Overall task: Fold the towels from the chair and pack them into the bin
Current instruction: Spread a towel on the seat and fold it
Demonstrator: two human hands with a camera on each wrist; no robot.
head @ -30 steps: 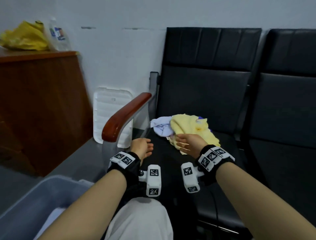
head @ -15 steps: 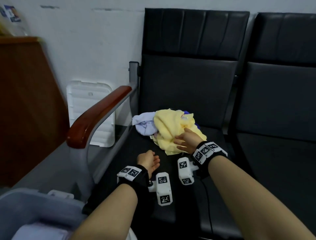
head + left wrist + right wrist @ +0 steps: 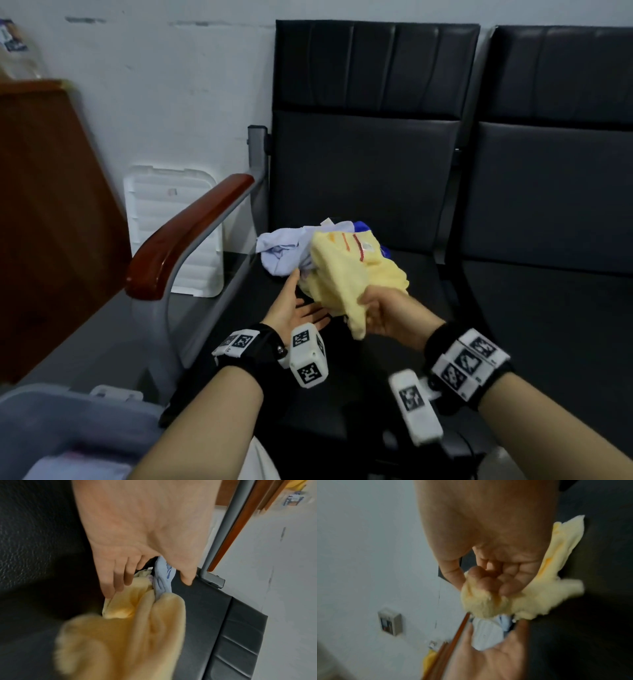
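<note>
A yellow towel (image 3: 349,270) is lifted off the black chair seat (image 3: 394,342), bunched in my right hand (image 3: 380,313), whose fingers curl round it (image 3: 489,582). My left hand (image 3: 294,305) is palm up with straight fingers just left of the towel, fingertips near its lower folds (image 3: 116,586). A pale lilac towel (image 3: 284,250) lies crumpled behind, with a bit of blue cloth (image 3: 363,226) past it. The grey bin (image 3: 68,428) sits at the lower left, with a light folded cloth (image 3: 68,469) inside.
A wooden armrest (image 3: 185,236) on a grey metal frame runs between the seat and the bin. A white foam panel (image 3: 174,226) leans on the wall. A brown wooden cabinet (image 3: 44,212) stands at left. A second black seat (image 3: 555,308) adjoins on the right.
My right hand has closed on the yellow towel and raised it off the pile toward me. My left hand has opened and moved forward, palm up, beside the towel.
</note>
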